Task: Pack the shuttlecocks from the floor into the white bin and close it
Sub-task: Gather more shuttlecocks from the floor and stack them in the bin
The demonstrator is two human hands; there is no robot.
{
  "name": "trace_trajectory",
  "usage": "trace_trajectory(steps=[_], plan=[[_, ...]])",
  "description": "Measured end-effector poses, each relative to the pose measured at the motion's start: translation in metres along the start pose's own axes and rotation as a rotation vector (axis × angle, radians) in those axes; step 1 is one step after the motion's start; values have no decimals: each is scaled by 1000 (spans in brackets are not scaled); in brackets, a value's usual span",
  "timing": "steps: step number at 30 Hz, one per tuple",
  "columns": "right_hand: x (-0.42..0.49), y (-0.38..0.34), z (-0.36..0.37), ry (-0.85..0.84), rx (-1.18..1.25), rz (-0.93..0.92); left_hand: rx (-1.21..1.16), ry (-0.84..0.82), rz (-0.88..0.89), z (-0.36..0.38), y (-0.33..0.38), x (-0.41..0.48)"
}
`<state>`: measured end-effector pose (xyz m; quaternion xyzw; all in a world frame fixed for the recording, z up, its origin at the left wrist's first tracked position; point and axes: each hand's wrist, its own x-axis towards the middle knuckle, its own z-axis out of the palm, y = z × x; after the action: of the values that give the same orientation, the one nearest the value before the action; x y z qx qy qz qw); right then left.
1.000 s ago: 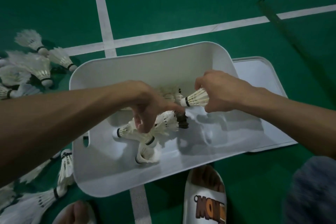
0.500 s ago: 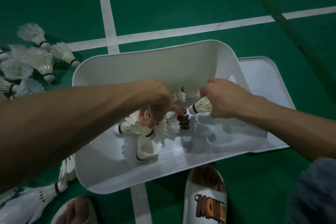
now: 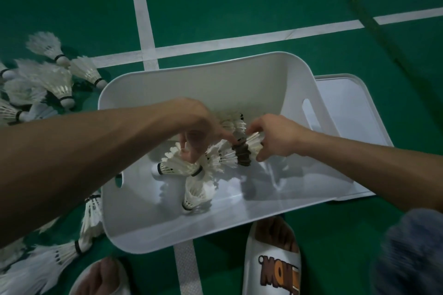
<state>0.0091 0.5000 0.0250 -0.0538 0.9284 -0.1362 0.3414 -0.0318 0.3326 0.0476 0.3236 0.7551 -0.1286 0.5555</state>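
Note:
The white bin (image 3: 215, 74) stands open on the green floor, with its lid (image 3: 347, 108) lying flat beside it on the right. Several white shuttlecocks (image 3: 178, 166) lie in a heap on the bin's bottom, with a dark brown one (image 3: 243, 157) at the heap's right. My right hand (image 3: 278, 136) grips a white shuttlecock (image 3: 255, 145) by its feathers, low inside the bin and touching the brown one. My left hand (image 3: 194, 127) hangs over the heap with loose fingers and the forefinger stretched toward the brown one. It holds nothing that I can see.
Several loose shuttlecocks lie on the floor left of the bin, some at the back (image 3: 57, 84) and some at the front (image 3: 48, 261). My feet in white slippers (image 3: 275, 266) stand just in front of the bin. White court lines (image 3: 143, 19) cross behind it.
My right hand has carried its shuttlecock down and left onto the heap. My left hand has sunk a little deeper over the heap, its forefinger reaching farther right.

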Motion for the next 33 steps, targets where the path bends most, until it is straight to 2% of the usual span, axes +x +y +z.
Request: trace_trajectory(steps=[3,8,12,19,24,33], plan=[[-2,1,0,20,37,34,-43,20,7,0,-3,-6],[-3,5,2,50,-36,111,-133,66,20,4,-17,-15],[3,2,5,36,55,141,-112,53,36,7,-19,-21],[9,9,4,55,418,218,-3,32,51,18,-12,-16],[14,7,3,76,687,294,-29,46,19,17,-18,-17],[19,10,14,216,618,274,5,64,15,18,-19,-14]])
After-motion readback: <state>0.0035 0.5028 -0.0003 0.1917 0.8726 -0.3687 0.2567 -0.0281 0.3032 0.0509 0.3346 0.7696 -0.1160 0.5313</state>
